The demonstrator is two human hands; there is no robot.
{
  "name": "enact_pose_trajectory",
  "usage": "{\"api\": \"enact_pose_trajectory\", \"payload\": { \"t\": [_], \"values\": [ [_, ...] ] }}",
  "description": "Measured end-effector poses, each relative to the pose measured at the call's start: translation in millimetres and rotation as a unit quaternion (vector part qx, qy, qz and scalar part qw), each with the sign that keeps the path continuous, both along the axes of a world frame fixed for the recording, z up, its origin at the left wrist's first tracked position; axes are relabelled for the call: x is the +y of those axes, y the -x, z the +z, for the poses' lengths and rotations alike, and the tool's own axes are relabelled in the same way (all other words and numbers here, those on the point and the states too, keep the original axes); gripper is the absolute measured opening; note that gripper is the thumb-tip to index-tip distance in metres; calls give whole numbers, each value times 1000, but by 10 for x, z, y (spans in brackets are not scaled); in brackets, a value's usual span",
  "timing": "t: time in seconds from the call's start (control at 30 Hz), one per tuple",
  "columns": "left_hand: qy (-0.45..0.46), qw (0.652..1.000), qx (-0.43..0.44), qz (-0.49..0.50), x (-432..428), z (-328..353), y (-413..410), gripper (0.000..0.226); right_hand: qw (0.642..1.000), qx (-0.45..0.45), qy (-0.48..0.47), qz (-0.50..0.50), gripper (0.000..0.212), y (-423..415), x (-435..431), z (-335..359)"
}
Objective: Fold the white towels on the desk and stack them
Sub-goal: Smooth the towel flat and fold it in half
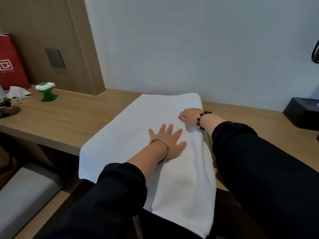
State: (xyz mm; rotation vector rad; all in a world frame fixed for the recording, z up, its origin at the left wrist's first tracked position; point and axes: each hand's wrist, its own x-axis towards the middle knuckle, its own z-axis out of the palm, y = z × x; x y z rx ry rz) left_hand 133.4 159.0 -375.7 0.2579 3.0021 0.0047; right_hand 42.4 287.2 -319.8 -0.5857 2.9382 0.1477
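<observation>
A long white towel (138, 121) lies lengthwise across the wooden desk (72, 121), folded into a strip, its near end hanging over the front edge toward me. My left hand (168, 141) rests flat on the towel's middle, fingers spread, palm down, a metal bangle on the wrist. My right hand (189, 118) sits at the towel's right edge just beyond it, fingers curled down onto the fabric; whether it pinches the cloth I cannot tell. It wears a beaded bracelet. Both arms are in black sleeves.
At the desk's far left stand a red paper bag (10, 62), a crumpled white cloth (19, 93) and a small green-and-white object (47, 92). A black box (302, 111) sits at the right. The white wall rises right behind the towel's far end.
</observation>
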Motion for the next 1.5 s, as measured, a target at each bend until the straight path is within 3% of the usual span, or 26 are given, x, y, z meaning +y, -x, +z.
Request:
{"api": "enact_pose_trajectory", "payload": {
  "t": [0.27,0.37,0.53,0.63,0.7,0.73,0.8,0.87,1.1,1.2,1.27,1.33,1.43,1.5],
  "values": [
    [-7,998,-11,-67,-53,107,31,58,993,-1,-118,-1,34,-149,105,131],
    [4,994,-39,-102,-52,253,106,53,994,-21,-82,-75,20,-256,190,184],
    [31,993,-67,-93,39,459,237,37,983,-69,-30,-166,38,-418,319,204],
    [-30,994,-78,-76,37,415,276,34,983,-79,7,-163,31,-482,364,158],
    [-68,994,-70,-57,-15,364,312,35,986,-64,-18,-151,17,-531,377,48],
    [-79,993,-67,-48,-55,340,339,39,988,-48,-28,-142,21,-527,410,-21],
    [-66,994,-72,-49,-133,307,408,50,991,-39,-12,-129,39,-528,446,-112],
    [-14,995,-78,-64,-222,275,470,56,993,-42,2,-109,44,-499,457,-134],
    [2,996,-73,-48,-459,267,851,52,993,-64,5,-95,42,-245,306,-74],
    [1,997,-70,-29,-434,358,954,51,993,-52,71,-82,35,-257,310,-49],
    [30,997,-65,-12,-353,410,948,46,981,5,166,-103,33,-329,415,-63],
    [63,996,-55,-17,-218,426,913,38,957,138,226,-123,30,-417,601,-112],
    [11,998,-50,-37,-13,386,822,38,872,297,344,-180,30,-556,969,-210],
    [-20,998,-46,-49,44,358,755,40,810,274,445,-265,31,-603,1212,-266]
  ]
}}
